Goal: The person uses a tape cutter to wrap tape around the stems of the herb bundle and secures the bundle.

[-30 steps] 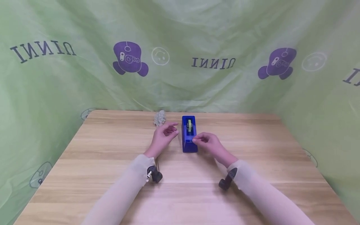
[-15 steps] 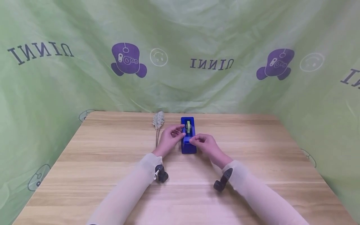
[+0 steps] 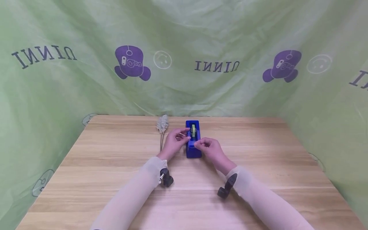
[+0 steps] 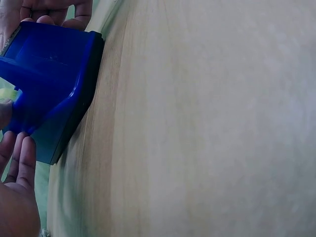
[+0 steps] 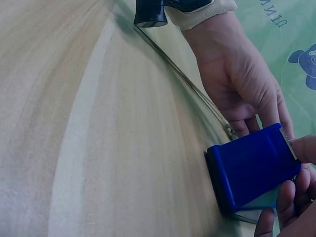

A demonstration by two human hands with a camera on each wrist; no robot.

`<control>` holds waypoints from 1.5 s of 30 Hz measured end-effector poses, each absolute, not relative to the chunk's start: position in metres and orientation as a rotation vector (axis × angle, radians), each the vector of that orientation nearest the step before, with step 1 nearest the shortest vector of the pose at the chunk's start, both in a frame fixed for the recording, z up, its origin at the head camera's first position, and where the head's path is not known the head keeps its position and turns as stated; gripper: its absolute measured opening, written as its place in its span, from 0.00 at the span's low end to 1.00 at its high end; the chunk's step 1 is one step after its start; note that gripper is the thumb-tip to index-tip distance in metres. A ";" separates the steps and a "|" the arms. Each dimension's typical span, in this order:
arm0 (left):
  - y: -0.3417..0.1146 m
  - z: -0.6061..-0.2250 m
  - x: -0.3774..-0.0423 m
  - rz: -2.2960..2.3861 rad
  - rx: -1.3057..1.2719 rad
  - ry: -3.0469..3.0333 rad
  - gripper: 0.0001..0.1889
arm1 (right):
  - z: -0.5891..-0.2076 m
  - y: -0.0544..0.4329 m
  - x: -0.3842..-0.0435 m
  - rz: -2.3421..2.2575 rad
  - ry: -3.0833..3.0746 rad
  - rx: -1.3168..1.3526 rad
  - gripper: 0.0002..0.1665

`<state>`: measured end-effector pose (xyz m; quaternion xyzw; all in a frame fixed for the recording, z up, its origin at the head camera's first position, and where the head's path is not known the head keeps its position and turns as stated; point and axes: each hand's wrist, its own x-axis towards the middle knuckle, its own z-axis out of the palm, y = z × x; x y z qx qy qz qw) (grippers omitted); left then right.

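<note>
Head view gives me the fingertips of the right hand (image 3: 212, 150) drawn together, thumb to forefinger, right at the near end of a blue tape dispenser (image 3: 194, 153); I cannot tell whether a strip of tape lies between them. Across from it, the left hand (image 3: 172, 144) is relaxed, thumb and forefinger apart, the tips touching the dispenser's left wall.

The dispenser stands upright a little right of the table's middle, between the two hands, towards the far edge. Its long axis runs straight away from the person, and its tall front end points back at them. Seen from the right wrist, the toothed edge (image 5: 290, 143) tops that front face, with the right thumb close beside it. The yellow-green tape roll (image 3: 193, 130) sits at the far end, its rim in line with the long axis.

Left of all this, dried stalks (image 3: 161, 141) lie roughly parallel to the dispenser, pale heads pointing away and stems running back past the left hand. Each wrist wears a small black camera below a pale sleeve. Around them spreads the wood-grain table (image 3: 253, 137), and beyond hangs green cloth (image 3: 184, 92) with purple figures and reversed lettering.
</note>
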<state>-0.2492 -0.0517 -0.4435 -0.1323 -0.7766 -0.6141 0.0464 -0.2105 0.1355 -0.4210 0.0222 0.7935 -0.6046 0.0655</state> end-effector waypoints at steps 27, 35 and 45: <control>-0.051 -0.441 -0.246 -1.911 -0.368 -2.358 0.21 | -0.419 0.139 -0.206 -1.849 2.297 0.049 0.07; -0.050 -0.442 -0.247 -1.918 -0.356 -2.354 0.21 | -0.416 0.140 -0.197 -1.827 2.292 0.075 0.08; -0.050 -0.443 -0.245 -1.856 -0.392 -2.351 0.21 | -0.415 0.139 -0.183 -1.810 2.272 0.045 0.10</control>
